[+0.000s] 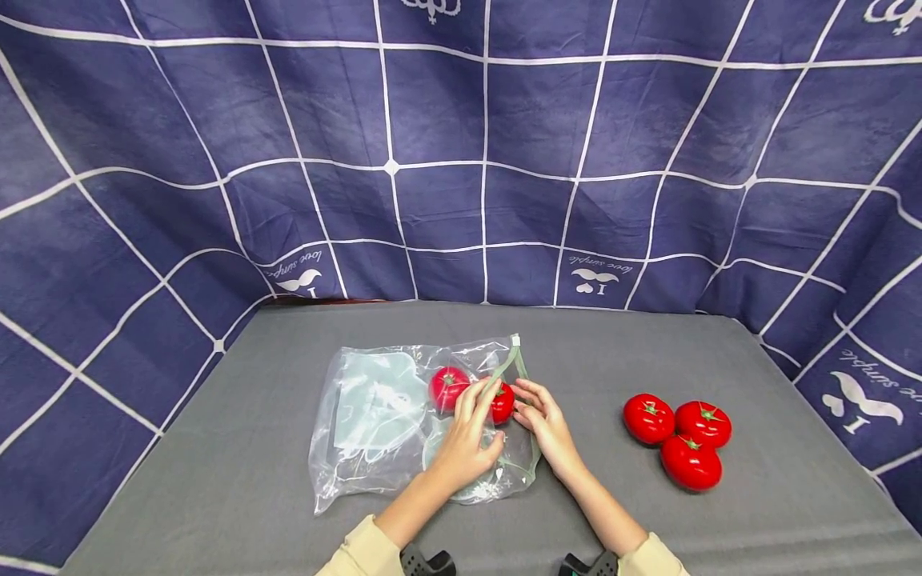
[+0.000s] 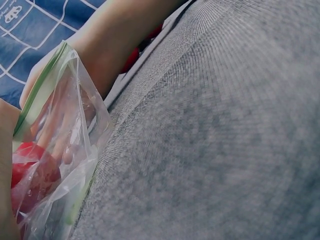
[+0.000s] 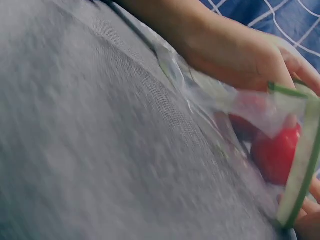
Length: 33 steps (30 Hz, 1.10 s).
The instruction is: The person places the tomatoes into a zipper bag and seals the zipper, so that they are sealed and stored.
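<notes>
The grip of the left hand (image 1: 467,448) is spread over the clear bag (image 1: 324,448), thumb apart from the fingers. At about its 3 o'clock, the grip of the right hand (image 1: 546,424) bends beside 1 tomato (image 1: 504,406) in the bag's green-edged mouth; I cannot tell whether it pinches. A 2nd bagged tomato (image 1: 448,387) lies at 10 o'clock from that. At the bag's 3 o'clock, 3 loose tomatoes (image 1: 691,464) cluster on the grey counter (image 1: 591,344).

At lower left, a tomato (image 2: 32,175) is seen through a green-edged bag (image 2: 95,122), as is part of the right hand (image 2: 60,112). The left hand (image 2: 5,170) is cropped by the left edge. The right is filled by grey cloth (image 2: 215,140), the upper left by a curtain (image 2: 30,35).
</notes>
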Available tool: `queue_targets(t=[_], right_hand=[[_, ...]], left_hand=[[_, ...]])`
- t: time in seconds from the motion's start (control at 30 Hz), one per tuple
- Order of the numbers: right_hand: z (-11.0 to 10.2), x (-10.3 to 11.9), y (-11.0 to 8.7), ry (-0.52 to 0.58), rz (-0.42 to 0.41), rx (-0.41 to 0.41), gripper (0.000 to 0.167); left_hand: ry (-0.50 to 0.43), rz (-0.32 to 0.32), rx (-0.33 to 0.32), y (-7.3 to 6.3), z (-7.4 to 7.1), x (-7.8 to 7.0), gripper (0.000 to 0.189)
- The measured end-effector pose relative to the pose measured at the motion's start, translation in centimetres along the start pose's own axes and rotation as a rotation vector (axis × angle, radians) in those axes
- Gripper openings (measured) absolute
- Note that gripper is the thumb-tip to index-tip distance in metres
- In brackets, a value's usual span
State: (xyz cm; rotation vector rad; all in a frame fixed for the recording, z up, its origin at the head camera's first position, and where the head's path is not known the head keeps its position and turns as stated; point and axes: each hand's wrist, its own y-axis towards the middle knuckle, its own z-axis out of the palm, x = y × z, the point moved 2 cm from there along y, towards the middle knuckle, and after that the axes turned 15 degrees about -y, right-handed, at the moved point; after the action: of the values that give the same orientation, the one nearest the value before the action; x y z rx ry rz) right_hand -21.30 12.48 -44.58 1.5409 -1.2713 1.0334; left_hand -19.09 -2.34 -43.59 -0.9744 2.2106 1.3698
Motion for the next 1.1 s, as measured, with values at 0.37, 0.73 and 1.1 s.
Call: queue_targets(t=[0.37,0.73,1.1], right_hand=[[-0.9,0.1,0.5,-0.135,-0.017,0.001,0.039],[-2.3,0.9,0.7,-0.188,0.000,-0.019,0.035],[-4.3,1.8,0.2,-0.328,-0.050,-0.064,0.034]], left_hand=[[-0.026,-0.020,0.000,-0.1,0.0,0.1,0.076],[-0.029,-0.017,-0.022,-0.2,0.0,0.1,0.077],[-0.042,-0.016,-0.019,-0.2,0.0,0.2,0.077]])
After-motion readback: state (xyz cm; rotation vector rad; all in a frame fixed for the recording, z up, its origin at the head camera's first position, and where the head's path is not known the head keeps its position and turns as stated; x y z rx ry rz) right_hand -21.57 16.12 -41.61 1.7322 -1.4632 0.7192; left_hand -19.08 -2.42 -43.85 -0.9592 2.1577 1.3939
